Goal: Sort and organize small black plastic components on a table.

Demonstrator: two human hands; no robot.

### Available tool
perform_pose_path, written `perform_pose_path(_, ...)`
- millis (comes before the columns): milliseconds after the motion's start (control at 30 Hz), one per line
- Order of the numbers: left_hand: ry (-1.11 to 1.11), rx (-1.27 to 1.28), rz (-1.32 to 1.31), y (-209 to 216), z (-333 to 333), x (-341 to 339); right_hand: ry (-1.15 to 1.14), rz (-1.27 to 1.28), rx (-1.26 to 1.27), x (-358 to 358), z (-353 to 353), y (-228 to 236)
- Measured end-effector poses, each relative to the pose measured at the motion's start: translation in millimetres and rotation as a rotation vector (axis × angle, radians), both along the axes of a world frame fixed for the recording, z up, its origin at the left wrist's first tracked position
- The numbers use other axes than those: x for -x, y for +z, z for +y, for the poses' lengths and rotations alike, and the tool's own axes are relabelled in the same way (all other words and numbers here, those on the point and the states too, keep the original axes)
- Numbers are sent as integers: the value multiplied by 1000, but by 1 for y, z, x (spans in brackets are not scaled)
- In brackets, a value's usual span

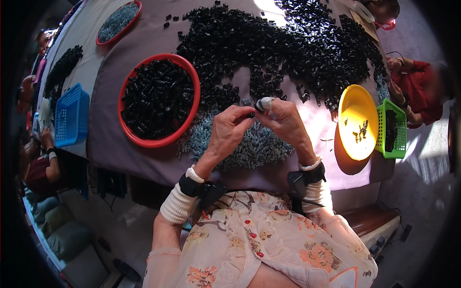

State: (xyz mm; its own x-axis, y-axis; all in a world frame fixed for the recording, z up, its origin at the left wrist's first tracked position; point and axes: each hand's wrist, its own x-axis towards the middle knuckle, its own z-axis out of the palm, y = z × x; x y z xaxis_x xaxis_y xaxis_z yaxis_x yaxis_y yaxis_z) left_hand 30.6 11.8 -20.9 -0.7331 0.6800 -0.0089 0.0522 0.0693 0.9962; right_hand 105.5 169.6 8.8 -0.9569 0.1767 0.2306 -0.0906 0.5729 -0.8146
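My left hand point(226, 132) pinches a small black plastic piece point(252, 114) between thumb and fingertips. Close against it, my right hand point(286, 124) has its fingers pressed together, one of them wrapped in a whitish and dark finger cover point(264, 103). What the right fingertips hold is too small to make out. Under both hands lies a heap of small grey metal parts point(249, 151), which look like springs. Just beyond spreads a large pile of small black plastic pieces point(230, 45). To the left, a red round basin point(196, 91) is full of similar black pieces.
On the right stand a yellow bowl point(353, 137) with a few black pieces and a green basket point(399, 139). Farther left are a blue basket point(72, 115) and a red tray point(137, 9) of grey parts. A co-worker in red point(418, 93) sits at the right edge.
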Motion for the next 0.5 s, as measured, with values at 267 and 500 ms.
perform_pose_path(267, -60, 62, 144, 2, -6, -5, 102, 50, -137, -6, 0, -3)
perform_pose_path(500, -72, 55, 182, 5, -11, -7, 136, -1, 39, -3, -5, -7)
